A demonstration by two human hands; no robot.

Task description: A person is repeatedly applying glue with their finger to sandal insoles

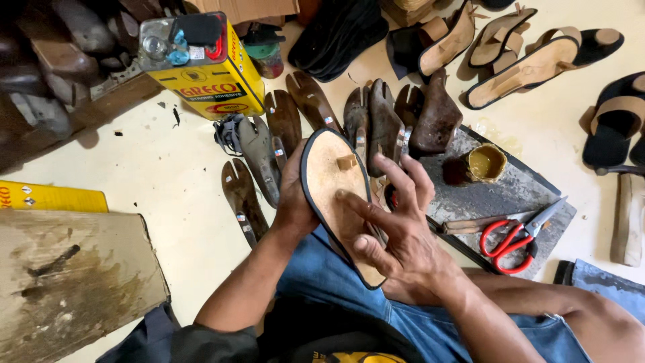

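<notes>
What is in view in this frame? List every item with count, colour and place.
Sandal sole: one, tan with black edge, held over the lap.
Shoe lasts: several, dark brown, on the floor behind the sole.
Adhesive can: one, yellow, upper left.
Scissors: one, red-handled, on the grey slab at right.
Glue pot: one, small, on the slab.
Finished sandals: several, tan and black, upper right.
Left hand: grips the sole's edge.
Right hand: fingers press the sole's top.

The person is wearing blue denim jeans [349, 282] and a dark top [222, 343] with a yellow print; both forearms are showing bare.
</notes>
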